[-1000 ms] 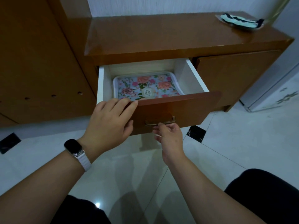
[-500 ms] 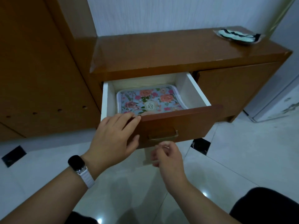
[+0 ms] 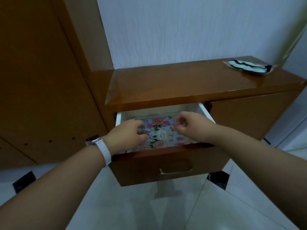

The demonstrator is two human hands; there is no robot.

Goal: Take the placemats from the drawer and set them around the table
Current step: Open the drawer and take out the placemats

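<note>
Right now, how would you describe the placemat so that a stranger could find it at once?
Find the brown wooden sideboard against the white wall; its one drawer is pulled open. On the drawer's bottom, between the left hand and the right hand, lies the placemat. Its pink roses on pale blue are the only pattern there.

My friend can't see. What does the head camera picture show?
Two bare hands, left hand and right hand, reach into an open wooden drawer above flowery placemats. A small packet lies on the cabinet top.
</note>
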